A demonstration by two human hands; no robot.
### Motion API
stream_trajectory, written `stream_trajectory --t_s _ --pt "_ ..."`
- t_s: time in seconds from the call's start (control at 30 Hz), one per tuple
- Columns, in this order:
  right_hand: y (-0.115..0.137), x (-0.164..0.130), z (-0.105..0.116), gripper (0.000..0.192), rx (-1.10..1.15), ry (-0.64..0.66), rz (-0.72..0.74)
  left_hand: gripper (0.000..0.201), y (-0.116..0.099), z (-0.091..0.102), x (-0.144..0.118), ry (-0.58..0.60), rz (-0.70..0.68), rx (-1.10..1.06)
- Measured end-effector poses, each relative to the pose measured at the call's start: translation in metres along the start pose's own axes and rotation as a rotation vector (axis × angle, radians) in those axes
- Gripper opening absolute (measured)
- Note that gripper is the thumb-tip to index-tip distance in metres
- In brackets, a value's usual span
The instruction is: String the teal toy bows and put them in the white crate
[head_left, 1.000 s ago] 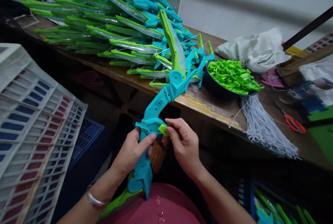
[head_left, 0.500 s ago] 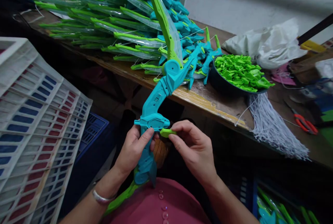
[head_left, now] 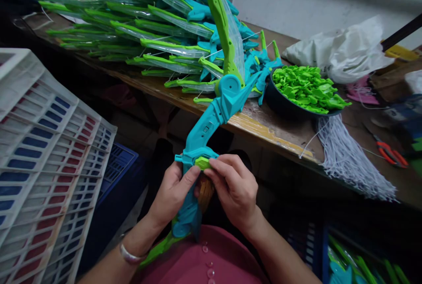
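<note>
A toy bow (head_left: 206,130) with a turquoise body and bright green limbs stands tilted in front of me, its lower limb against my lap. My left hand (head_left: 173,189) is wrapped round its grip, thumb on the front. Between the thumb and fingers of my right hand (head_left: 234,187) is a small green plastic piece (head_left: 202,163). That piece lies over the middle of the bow's body, by my left thumb; whether it is seated there I cannot tell.
Many similar bows (head_left: 138,24) are piled on the wooden bench (head_left: 263,128). A dark bowl (head_left: 286,103) holds green pieces, beside white strings (head_left: 349,161), red-handled scissors (head_left: 392,154) and a white plastic bag (head_left: 349,51). A white crate (head_left: 42,152) stands left; a blue crate (head_left: 325,253) sits lower right.
My right hand has moved left, carrying the green piece from beside the bow onto the middle of its body. The bow has shifted slightly to the right in view.
</note>
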State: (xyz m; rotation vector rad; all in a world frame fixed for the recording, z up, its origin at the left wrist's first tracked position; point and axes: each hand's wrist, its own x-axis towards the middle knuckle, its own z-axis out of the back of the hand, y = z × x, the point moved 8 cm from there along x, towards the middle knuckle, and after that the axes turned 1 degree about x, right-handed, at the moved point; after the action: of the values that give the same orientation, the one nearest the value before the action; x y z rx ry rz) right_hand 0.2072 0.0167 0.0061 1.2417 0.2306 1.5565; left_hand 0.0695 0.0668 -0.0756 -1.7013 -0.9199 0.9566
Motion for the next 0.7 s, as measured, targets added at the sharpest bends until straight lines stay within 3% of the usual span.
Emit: stream_trajectory --t_s 0.13,0.23,0.33,0.43,0.6,0.7 --pt "0.0 0.004 0.003 0.023 -0.019 -0.004 -0.047 0.037 -0.006 -0.001 0.0 -0.024 -0.016 0.125" --pt "-0.012 0.01 0.007 0.023 0.095 0.019 -0.177 0.037 -0.015 -0.004 -0.001 -0.017 -0.041 0.202" --pt "-0.034 0.012 -0.007 0.043 0.396 0.212 -0.404 0.035 -0.026 -0.008 -0.003 0.01 -0.1 0.333" --pt "-0.048 0.009 -0.022 0.044 0.603 0.397 -0.54 0.033 -0.031 -0.009 -0.004 0.008 -0.161 0.443" --pt "-0.063 0.003 -0.031 0.052 0.557 0.368 -0.553 0.04 -0.024 -0.006 -0.003 0.009 -0.302 0.591" --pt "-0.065 -0.008 -0.038 0.058 0.554 0.353 -0.561 0.044 -0.016 -0.001 0.001 0.005 -0.29 0.638"
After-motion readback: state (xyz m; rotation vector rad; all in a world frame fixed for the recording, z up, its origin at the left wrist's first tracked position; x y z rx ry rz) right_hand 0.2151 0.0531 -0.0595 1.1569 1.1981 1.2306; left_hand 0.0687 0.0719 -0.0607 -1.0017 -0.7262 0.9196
